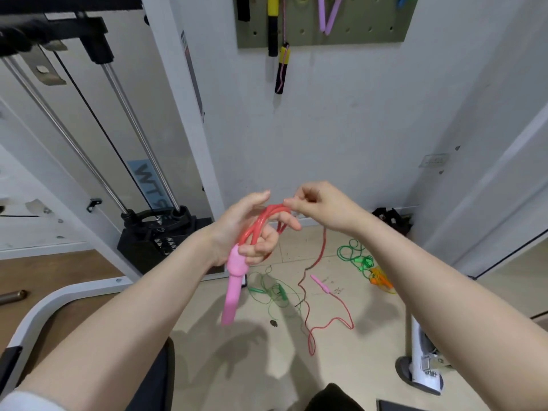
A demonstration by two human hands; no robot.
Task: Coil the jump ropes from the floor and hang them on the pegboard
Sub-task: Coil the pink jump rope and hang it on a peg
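- The person's left hand (247, 229) is held up in front of the body, with several loops of red rope (268, 216) gathered across the palm; the lower fingers (261, 246) curl round the loops, while the thumb and forefinger stand straighter above them.
- A pink handle (234, 287) at one end of that rope hangs straight down from the left hand.
- The right hand (321, 204) sits just beside the left, its fingers bent and pinching the rope at the top of the loops.
- From the right hand the loose part of the red rope drops to the floor (341, 366) and trails there in bends, ending at a second pink handle (320, 283) lying flat.
- A dark green rope (274, 292) lies tangled on the floor just left of the red one.
- Nearer the wall, a bright green rope (357, 256) lies in a heap, with an orange rope (381, 278) touching it.
- High on the wall is a green pegboard (364, 28), with a black-and-yellow handled rope (281, 66) and a purple handled rope (330, 14) hanging on it.
- A weight machine (160, 232) stands to the left.
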